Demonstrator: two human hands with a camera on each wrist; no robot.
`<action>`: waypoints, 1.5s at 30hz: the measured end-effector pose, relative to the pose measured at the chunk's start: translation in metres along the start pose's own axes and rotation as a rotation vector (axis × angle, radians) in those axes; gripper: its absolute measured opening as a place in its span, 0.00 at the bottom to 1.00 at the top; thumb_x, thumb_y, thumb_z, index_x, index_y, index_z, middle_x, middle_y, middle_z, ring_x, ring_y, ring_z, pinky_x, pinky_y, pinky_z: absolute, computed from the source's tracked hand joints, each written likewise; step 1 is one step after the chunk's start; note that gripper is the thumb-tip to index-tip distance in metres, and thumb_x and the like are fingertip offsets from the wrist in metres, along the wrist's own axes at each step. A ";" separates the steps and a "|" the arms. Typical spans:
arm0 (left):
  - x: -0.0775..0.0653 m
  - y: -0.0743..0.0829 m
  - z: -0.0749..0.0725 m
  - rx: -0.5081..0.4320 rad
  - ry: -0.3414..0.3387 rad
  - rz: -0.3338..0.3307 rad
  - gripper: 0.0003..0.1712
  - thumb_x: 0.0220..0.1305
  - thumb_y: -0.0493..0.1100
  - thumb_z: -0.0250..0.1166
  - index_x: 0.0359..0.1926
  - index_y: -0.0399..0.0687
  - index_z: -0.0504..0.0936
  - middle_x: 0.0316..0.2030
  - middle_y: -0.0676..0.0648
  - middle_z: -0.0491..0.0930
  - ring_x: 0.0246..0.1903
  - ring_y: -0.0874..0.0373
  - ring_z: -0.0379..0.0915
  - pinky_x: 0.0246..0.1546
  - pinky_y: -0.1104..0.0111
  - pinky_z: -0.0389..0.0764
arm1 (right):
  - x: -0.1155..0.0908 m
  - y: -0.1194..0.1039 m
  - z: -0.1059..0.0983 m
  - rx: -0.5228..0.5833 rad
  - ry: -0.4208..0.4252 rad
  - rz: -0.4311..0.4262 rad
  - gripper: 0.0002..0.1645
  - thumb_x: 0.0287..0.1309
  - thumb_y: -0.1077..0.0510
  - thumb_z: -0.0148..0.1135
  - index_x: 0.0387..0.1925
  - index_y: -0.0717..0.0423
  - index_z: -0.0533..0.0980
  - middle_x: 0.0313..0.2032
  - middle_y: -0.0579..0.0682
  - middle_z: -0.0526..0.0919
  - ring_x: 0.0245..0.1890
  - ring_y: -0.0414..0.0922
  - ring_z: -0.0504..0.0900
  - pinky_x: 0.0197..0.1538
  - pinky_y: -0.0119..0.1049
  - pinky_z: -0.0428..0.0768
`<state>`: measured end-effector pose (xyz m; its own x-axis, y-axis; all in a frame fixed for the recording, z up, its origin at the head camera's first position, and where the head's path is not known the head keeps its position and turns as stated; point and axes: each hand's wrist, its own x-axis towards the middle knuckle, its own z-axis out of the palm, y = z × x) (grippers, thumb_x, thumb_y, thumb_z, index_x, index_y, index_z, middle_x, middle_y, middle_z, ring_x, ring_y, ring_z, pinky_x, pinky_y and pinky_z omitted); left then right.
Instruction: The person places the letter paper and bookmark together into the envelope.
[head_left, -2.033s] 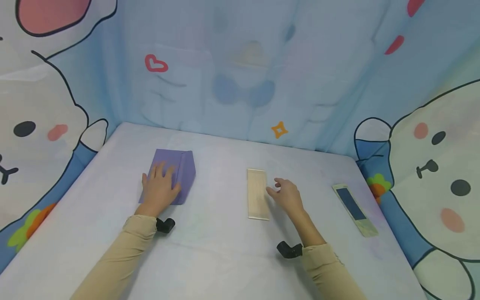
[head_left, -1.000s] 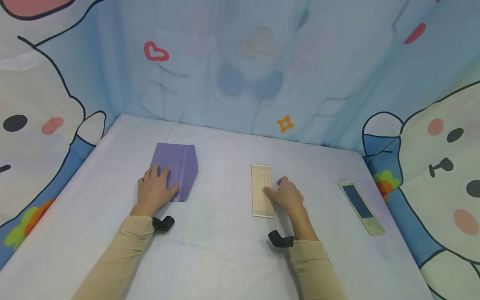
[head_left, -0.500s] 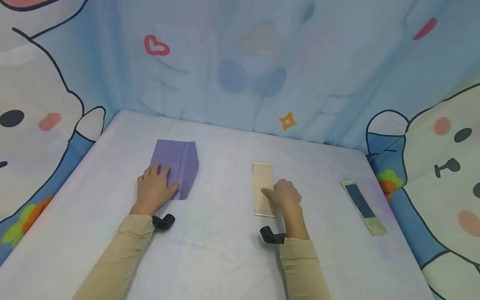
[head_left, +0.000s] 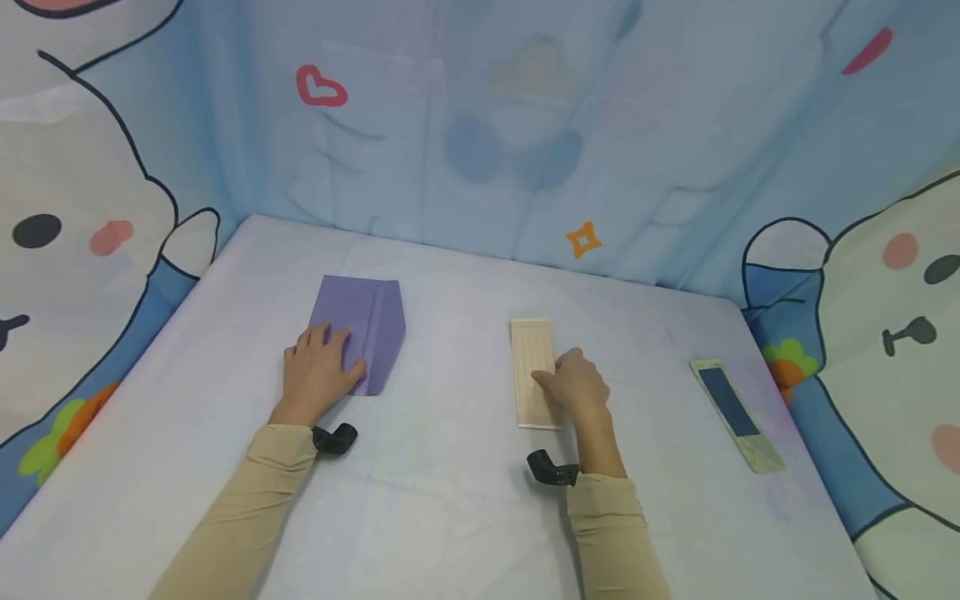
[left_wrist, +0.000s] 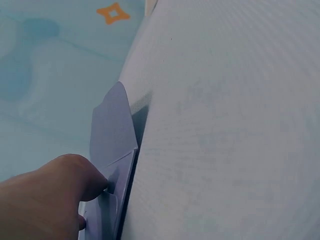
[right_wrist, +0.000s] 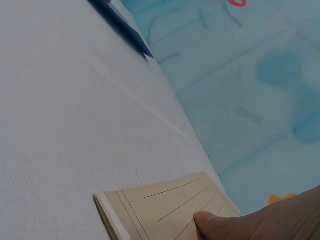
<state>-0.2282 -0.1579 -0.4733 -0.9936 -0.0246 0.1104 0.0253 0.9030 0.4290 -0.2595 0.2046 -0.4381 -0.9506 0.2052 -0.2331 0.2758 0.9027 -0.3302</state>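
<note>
Blue cartoon backdrop (head_left: 510,200) behind; pale-covered worktop (head_left: 442,508) below. Your left hand (head_left: 315,379) rests on the envelope (head_left: 358,321), fingers apart over its purple body, thumb near the crease. Flap side faces the middle of the worktop; left wrist view shows the flap tilted up, shadow beneath. Likely reason: you steady the envelope with the hand on its body, leaving the flap uncovered. Cannot tell whether the thumb goes under the fold.

Your right hand (head_left: 577,383) has the pad (head_left: 529,358) by its right long edge: thumb on the lined face, other fingers curled at that edge, apparently clamped on it. Underside hidden in both views. Edge hold probably chosen because it leaves most of the face uncovered and gives the fingers a side to pinch. Pad lies mostly to the left of those fingers, well apart from the envelope, long side running away from you. Right wrist view: layers slightly parted at one end. Strip (head_left: 737,417) with a dark panel lies slanted farther right, touched by neither hand.
</note>
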 end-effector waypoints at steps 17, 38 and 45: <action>-0.004 -0.002 0.003 -0.016 0.007 -0.004 0.34 0.59 0.55 0.56 0.63 0.42 0.70 0.66 0.32 0.60 0.66 0.33 0.54 0.57 0.40 0.59 | 0.009 0.005 0.002 0.255 -0.124 -0.049 0.26 0.63 0.56 0.55 0.58 0.65 0.69 0.51 0.64 0.78 0.35 0.47 0.83 0.36 0.36 0.80; 0.001 -0.002 0.000 -0.005 0.015 0.014 0.34 0.60 0.55 0.56 0.63 0.42 0.71 0.66 0.32 0.61 0.65 0.33 0.54 0.56 0.40 0.60 | 0.009 -0.013 0.009 0.645 -0.065 -0.023 0.26 0.64 0.57 0.56 0.62 0.59 0.66 0.47 0.57 0.77 0.31 0.40 0.80 0.33 0.29 0.81; 0.001 -0.002 0.001 -0.006 0.025 0.019 0.34 0.59 0.55 0.56 0.63 0.42 0.71 0.65 0.32 0.62 0.65 0.34 0.55 0.56 0.41 0.60 | 0.009 -0.018 0.012 0.760 -0.037 -0.027 0.23 0.63 0.59 0.57 0.59 0.60 0.66 0.42 0.54 0.77 0.29 0.38 0.80 0.35 0.31 0.83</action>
<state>-0.2297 -0.1597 -0.4747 -0.9898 -0.0181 0.1414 0.0452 0.9010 0.4315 -0.2709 0.1857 -0.4450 -0.9567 0.1619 -0.2418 0.2874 0.3961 -0.8721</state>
